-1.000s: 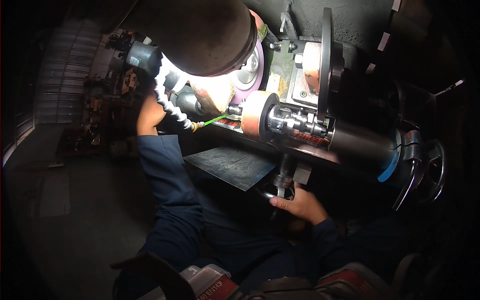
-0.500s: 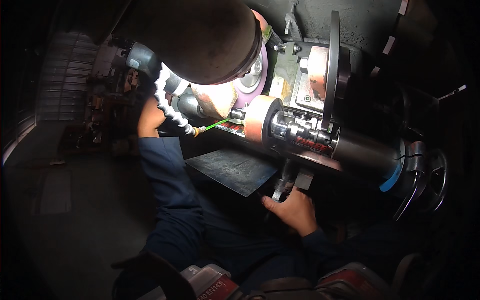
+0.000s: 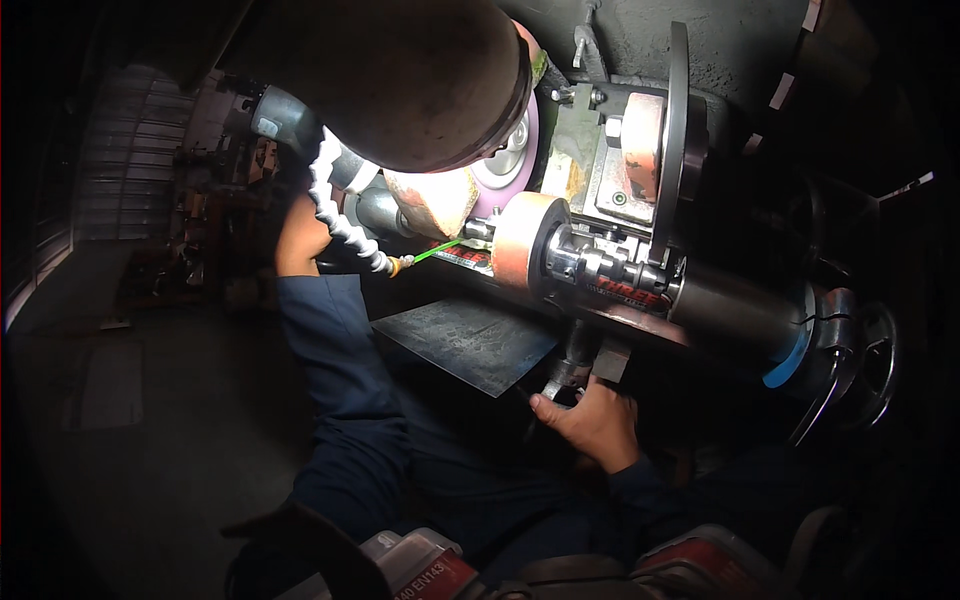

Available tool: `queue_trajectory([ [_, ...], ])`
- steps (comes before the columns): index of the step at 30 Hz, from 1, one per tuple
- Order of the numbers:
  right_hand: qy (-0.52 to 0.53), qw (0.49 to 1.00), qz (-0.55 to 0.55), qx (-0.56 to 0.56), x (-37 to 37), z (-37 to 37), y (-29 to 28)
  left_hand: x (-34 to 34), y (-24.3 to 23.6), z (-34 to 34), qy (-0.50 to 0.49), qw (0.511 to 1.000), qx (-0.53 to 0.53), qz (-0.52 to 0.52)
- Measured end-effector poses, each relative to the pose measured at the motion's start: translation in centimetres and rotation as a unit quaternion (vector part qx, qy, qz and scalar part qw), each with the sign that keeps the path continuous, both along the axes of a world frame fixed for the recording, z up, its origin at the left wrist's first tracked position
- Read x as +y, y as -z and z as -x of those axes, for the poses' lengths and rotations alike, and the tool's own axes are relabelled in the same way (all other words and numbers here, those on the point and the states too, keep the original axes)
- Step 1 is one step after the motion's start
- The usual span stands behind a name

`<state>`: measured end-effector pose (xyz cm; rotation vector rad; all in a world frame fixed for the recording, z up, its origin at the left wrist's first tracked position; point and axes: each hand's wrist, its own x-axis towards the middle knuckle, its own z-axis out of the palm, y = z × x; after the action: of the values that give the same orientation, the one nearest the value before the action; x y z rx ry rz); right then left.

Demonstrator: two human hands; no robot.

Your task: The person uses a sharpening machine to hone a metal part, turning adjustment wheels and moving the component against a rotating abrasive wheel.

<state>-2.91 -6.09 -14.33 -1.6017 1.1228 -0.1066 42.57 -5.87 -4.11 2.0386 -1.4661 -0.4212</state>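
We stand in a dim workshop, leaning over a machine whose middle is brightly lit while most of the room sinks into shadow. To our left, a grey floor [image 3: 190, 460] runs back to a ribbed, panelled wall [image 3: 140, 170], with dark, cluttered equipment [image 3: 215, 230] in front of it; a paler rectangle [image 3: 104, 390] marks the floor. Behind the machine rises a rough, dark back panel [image 3: 690, 70]. A flat metal plate [image 3: 467, 345], scuffed and bluish grey, juts out below the machine between our forearms. Our right hand [image 3: 598, 425] is at the metal shaft end [image 3: 569, 374] under the front of the machine, just right of the plate, its thumb stretched toward it; the fingers are partly lost in the dark, so we cannot tell how firm the grip is. Our left hand [image 3: 304, 235] reaches up behind a pale corrugated hose [image 3: 328, 190], mostly hidden, and its grip cannot be told either. The hose ends in a green nozzle [image 3: 437, 250] aimed beside an orange-cream drum [image 3: 522, 245]. Above sit a lilac grinding wheel [image 3: 528, 155] and a large dark housing [image 3: 400, 90].
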Motion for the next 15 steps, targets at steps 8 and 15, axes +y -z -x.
queue_trajectory([
  [8,0.020,0.999,0.011,0.040,-0.3,-0.5,-1.1,-1.5,-1.5,3.2,0.077,0.995,-0.069,0.001],
  [15,-0.001,0.996,-0.035,0.083,-0.7,-0.9,-2.1,-1.2,-1.3,2.1,0.082,0.994,-0.078,0.008],
])
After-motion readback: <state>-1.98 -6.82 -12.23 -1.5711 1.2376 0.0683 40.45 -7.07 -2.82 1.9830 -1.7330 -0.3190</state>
